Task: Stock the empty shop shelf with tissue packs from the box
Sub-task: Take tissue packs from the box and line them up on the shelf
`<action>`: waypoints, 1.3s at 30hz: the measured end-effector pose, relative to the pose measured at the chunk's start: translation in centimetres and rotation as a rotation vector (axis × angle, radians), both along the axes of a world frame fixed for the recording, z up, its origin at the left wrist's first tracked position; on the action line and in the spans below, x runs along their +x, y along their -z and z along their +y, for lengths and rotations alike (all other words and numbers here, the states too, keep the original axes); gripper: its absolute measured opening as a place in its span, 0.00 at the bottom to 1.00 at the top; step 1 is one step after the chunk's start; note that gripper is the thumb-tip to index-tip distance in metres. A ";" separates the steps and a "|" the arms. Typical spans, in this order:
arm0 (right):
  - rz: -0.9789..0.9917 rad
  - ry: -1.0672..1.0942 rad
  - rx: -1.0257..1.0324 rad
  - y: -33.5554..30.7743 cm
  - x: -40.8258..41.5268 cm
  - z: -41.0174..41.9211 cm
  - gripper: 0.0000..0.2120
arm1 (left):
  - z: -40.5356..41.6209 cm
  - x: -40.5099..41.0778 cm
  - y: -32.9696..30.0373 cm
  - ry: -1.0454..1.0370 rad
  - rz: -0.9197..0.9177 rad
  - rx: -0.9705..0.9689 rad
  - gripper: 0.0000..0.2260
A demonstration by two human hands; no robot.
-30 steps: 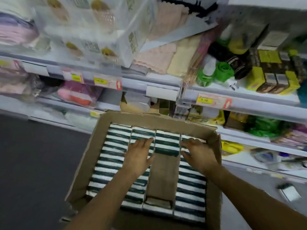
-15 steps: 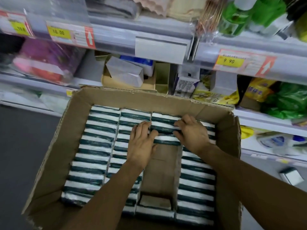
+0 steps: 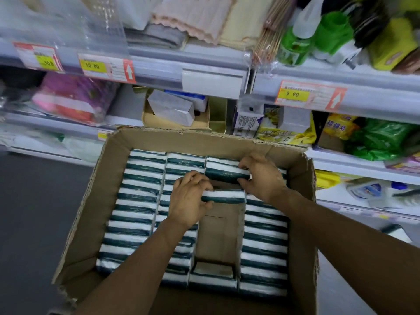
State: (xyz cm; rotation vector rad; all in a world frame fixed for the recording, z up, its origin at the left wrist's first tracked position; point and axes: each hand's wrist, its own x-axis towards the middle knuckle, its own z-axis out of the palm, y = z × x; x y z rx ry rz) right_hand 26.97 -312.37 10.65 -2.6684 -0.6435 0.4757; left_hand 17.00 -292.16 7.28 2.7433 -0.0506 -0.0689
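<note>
Open cardboard box [image 3: 91,208] of tissue packs [image 3: 136,201], left hand [image 3: 189,201] and right hand [image 3: 261,176] each pinching one

At the upper left of my view, yellow price tags [image 3: 92,65] sit on the shelf rail, and another [image 3: 294,94] reads 9 90 at the right. Folded cloths [image 3: 195,19] lie along the top centre, beside a bundle of thin sticks [image 3: 270,30] and green bottles [image 3: 293,44]. Below, left of centre, I see a pink and purple wrapped bundle [image 3: 72,97]. Green bags [image 3: 384,138] crowd the right edge. Dark floor [image 3: 34,212] fills the lower left.
</note>
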 end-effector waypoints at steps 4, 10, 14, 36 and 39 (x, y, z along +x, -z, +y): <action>0.150 0.200 0.255 -4.6 -0.8 -1.8 0.12 | 0.0 -0.4 -5.5 -0.262 0.184 -0.439 0.12; 0.044 0.255 0.434 -12.3 -3.2 -6.4 0.17 | -1.9 -1.2 -14.2 -0.506 0.167 -0.833 0.17; -0.071 0.225 0.484 -18.0 -4.5 -10.7 0.16 | -4.9 -2.0 -20.7 -0.425 0.071 -0.960 0.09; -0.554 0.216 0.587 -44.8 -6.4 -47.8 0.12 | -39.5 0.0 -43.9 -0.159 -0.214 -1.037 0.04; -0.623 0.259 0.657 -47.3 -5.2 -51.5 0.12 | -43.1 1.5 -46.3 -0.064 -0.231 -0.981 0.04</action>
